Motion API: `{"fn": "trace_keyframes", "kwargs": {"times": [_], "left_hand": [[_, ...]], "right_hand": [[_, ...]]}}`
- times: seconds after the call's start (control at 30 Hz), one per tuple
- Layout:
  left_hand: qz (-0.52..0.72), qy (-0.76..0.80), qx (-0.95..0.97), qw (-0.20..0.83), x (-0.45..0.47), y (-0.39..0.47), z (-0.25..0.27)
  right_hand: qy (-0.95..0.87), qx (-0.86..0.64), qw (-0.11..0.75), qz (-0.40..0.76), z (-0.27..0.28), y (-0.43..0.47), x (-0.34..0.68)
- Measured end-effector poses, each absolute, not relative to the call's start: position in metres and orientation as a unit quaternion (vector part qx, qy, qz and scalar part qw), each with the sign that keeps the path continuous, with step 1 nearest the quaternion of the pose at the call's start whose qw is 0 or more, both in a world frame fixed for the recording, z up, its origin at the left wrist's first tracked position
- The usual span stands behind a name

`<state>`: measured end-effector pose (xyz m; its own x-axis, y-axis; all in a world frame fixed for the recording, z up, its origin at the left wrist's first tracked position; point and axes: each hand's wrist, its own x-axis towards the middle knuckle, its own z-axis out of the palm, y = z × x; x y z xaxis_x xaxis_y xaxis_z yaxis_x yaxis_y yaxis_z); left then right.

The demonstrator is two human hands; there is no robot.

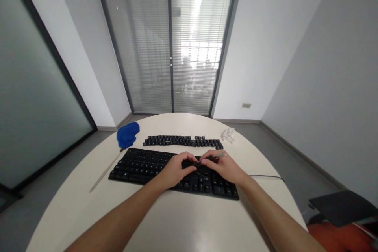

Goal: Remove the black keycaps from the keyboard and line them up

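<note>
A black keyboard (138, 165) lies at a slant on the round table, with both hands over its right half. My right hand (221, 164) is closed on a thin, pale, metallic-looking tool (220, 155), whose far end points toward the keys; its exact kind is unclear. Beside it my left hand (177, 169) is closed, thumb and fingertips drawn together close to the tool's tip. Whatever those left fingers pinch is too small to make out. Behind the keyboard, loose black keycaps (168, 140) stand in rows.
On the table (177, 224), a blue cloth (127, 134) lies at the back left, near a long thin stick (106, 170). Crumpled white tissue (228, 135) sits back right. A dark cable (265, 176) runs off rightward. A black-and-orange chair (344, 208) stands at the lower right.
</note>
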<state>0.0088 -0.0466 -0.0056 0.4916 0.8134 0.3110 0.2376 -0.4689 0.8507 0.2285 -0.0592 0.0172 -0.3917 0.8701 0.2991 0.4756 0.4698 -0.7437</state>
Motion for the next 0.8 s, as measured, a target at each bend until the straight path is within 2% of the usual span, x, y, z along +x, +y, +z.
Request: {"fn": "trace_keyframes", "kwargs": {"times": [0.2, 0.43, 0.57, 0.8], "left_hand": [[0.378, 0.357, 0.781, 0.346, 0.01, -0.045, -0.013], [0.394, 0.358, 0.802, 0.269, 0.011, -0.048, -0.015], [0.383, 0.363, 0.8, 0.286, 0.012, -0.048, -0.015], [0.392, 0.36, 0.777, 0.336, 0.011, -0.045, -0.019]], "right_hand": [[-0.782, -0.428, 0.354, 0.284, 0.015, -0.058, 0.229], [-0.758, -0.416, 0.374, 0.335, 0.012, -0.06, 0.221], [-0.754, -0.412, 0.365, 0.359, 0.012, -0.061, 0.218], [-0.776, -0.428, 0.328, 0.328, 0.012, -0.063, 0.219]]}}
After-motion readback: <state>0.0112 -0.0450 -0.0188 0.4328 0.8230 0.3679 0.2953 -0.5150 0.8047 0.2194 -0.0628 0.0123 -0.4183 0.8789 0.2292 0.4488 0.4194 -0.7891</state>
